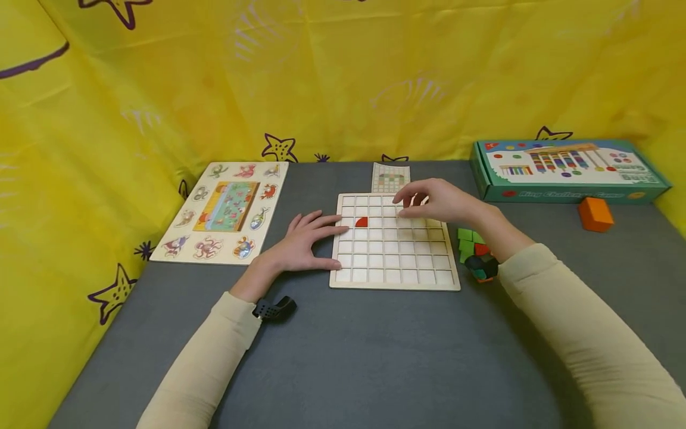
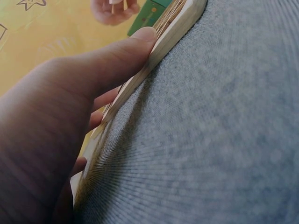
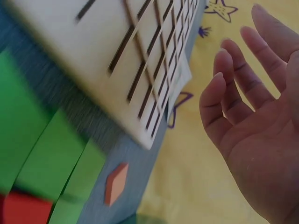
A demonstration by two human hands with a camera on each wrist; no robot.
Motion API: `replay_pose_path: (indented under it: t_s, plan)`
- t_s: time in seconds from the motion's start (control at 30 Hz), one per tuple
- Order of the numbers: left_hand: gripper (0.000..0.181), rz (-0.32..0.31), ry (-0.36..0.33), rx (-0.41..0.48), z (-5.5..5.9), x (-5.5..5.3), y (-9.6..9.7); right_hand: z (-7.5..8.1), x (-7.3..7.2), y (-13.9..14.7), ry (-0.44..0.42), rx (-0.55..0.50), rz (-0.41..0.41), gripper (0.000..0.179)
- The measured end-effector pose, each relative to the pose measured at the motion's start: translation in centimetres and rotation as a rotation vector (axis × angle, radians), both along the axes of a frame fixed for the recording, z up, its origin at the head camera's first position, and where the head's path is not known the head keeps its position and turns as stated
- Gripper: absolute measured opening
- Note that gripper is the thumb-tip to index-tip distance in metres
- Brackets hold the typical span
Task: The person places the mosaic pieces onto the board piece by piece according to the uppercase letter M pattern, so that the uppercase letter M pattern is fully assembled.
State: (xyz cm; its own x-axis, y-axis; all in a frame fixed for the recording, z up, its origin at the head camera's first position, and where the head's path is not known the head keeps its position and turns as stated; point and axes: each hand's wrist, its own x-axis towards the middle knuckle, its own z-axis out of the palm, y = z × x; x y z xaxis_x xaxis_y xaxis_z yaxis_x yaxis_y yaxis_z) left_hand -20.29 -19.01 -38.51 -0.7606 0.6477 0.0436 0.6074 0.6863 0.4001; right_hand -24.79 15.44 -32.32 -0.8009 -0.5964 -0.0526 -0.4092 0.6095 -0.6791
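A pale wooden grid board (image 1: pixel 398 289) lies on the dark table, with one red rounded piece (image 1: pixel 361 222) in a cell at its upper left. My left hand (image 1: pixel 305 243) rests at the board's left edge, fingers spread and fairly straight; the thumb touches the side of the board in the left wrist view. Above the board's upper right cells is my right hand (image 1: pixel 436 201). Its fingers are loosely bent and apart from the thumb in the right wrist view, with nothing between them. Green pieces (image 3: pixel 51 158) and a red piece (image 3: pixel 28 208) lie right of the board.
A patterned card (image 1: pixel 391 177) lies behind the board. To the left is a sea-animal puzzle board (image 1: pixel 171 238). At the back right stand a green game box (image 1: pixel 573 192) and an orange block (image 1: pixel 595 214). Yellow cloth (image 1: pixel 343 77) hangs along the table's back.
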Motion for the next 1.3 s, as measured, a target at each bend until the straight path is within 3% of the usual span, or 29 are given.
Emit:
replay_pose_path:
  t_s: [0.4, 0.77, 1.3]
  plan:
    - [0.078, 0.002, -0.008, -0.003, 0.0, -0.2, 0.1, 0.2, 2.0, 4.7, 0.008, 0.063, -0.051, 0.035]
    - [0.078, 0.004, -0.029, 0.008, 0.1, -0.1, -0.1, -1.1, 2.7, 8.4, 0.001, 0.116, -0.065, 0.039]
    - [0.079, -0.002, -0.021, 0.018, 0.0, -0.1, -0.1, -2.8, 3.1, 10.1, 0.067, 0.142, -0.076, 0.031]
